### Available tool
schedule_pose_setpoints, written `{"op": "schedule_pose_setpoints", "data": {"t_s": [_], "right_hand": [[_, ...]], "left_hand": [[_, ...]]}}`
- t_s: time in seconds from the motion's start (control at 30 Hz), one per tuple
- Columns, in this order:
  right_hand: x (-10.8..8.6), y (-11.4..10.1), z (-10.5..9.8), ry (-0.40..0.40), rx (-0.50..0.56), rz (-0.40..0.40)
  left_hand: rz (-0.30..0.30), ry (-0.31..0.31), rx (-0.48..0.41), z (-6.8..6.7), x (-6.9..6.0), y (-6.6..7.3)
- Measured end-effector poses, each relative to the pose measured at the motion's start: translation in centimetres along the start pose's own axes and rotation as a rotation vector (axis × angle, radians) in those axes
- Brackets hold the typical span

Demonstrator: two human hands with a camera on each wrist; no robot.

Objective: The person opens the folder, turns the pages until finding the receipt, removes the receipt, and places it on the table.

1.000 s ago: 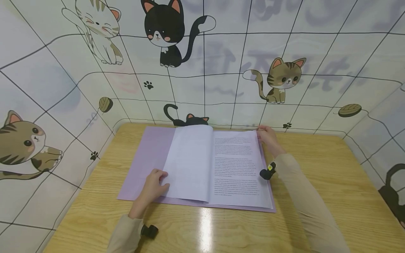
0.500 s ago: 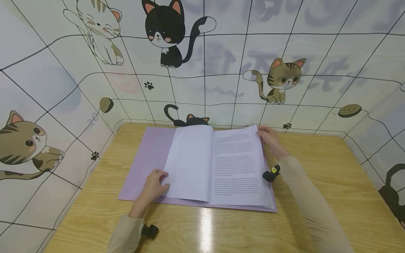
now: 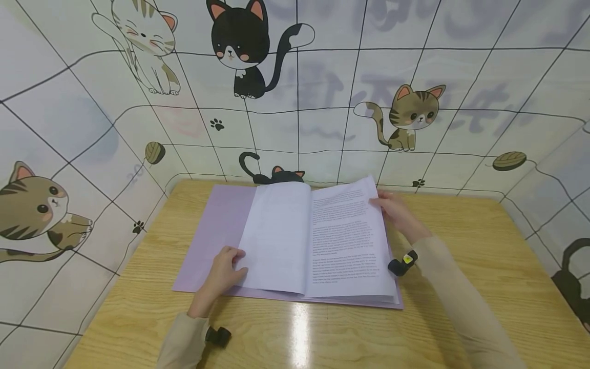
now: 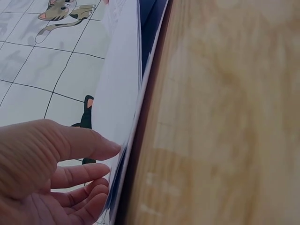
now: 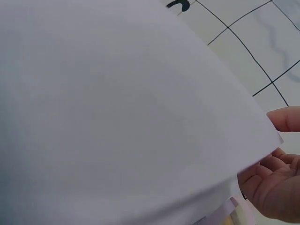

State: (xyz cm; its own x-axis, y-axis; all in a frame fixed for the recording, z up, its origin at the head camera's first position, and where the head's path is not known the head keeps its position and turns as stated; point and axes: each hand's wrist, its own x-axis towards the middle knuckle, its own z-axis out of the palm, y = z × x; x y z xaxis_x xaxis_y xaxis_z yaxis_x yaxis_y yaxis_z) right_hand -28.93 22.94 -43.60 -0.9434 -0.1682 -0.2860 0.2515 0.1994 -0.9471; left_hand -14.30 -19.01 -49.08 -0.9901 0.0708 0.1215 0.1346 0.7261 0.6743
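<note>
Lifted higher than before, the right page [image 3: 343,236] rose at its far right corner, its edge pinched by the right hand [image 3: 395,212]. Thumb and fingers apart, the left hand [image 3: 223,271] rested at the left page's [image 3: 276,241] left edge. Beneath, the purple folder [image 3: 223,215] lay open on the table [image 3: 470,230].

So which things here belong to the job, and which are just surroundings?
Part of the job:
purple folder
printed page
blank left page
right hand, at the printed page's edge
left hand

Just surroundings:
wooden table
cat-patterned wall
</note>
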Motion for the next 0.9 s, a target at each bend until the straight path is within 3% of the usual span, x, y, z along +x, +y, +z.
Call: {"op": "schedule_pose_setpoints", "data": {"t_s": [0.43,0.9], "right_hand": [[-2.1,-0.4,1.3,-0.147,0.102,-0.039],[-3.8,-1.1,3.1,-0.217,0.163,0.033]], "left_hand": [[0.027,-0.018,0.001,-0.3,0.0,-0.1],[0.02,-0.025,0.007,-0.2,0.2,-0.3]]}}
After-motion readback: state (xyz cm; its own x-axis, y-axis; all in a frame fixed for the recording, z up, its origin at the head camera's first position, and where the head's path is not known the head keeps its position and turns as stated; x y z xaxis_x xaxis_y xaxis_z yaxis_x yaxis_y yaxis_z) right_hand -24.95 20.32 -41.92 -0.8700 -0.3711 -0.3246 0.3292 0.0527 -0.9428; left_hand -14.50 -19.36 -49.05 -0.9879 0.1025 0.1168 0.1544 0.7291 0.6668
